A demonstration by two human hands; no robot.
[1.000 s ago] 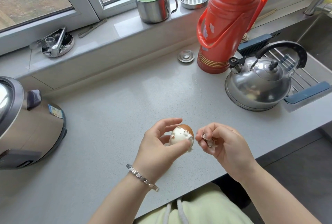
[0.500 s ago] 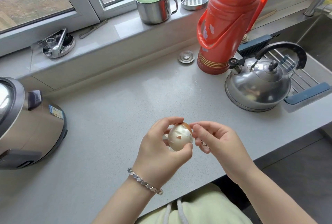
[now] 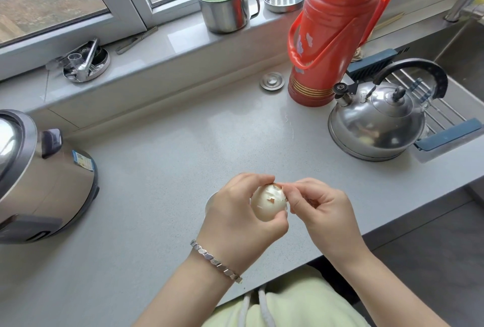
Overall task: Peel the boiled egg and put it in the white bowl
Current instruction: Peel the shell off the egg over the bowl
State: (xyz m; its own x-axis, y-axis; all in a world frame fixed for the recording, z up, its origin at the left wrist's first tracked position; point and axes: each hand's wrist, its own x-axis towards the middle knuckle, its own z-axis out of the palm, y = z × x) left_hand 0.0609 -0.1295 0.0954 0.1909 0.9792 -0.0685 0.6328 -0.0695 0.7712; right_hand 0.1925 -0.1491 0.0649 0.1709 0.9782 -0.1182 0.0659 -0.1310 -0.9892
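Your left hand (image 3: 235,224) curls round the boiled egg (image 3: 267,206), steadying it above the table (image 3: 157,182) so your right hand (image 3: 323,211) can pinch a shell fragment (image 3: 278,185) near its top. Most of the shell looks gone, judging by the bare white. Farther off stand the kettle (image 3: 377,127) and the red thermos (image 3: 332,38), well apart from your hands.

The boiled egg (image 3: 268,205) is nearly bare: glossy off-white, with a few flecks of brown shell (image 3: 272,200) clinging to it and a larger patch at its 12 o'clock end. It lies tilted in the left hand (image 3: 235,222), at 5 o'clock from the view's centre. The right hand (image 3: 322,211) pinches at its 1 o'clock edge.
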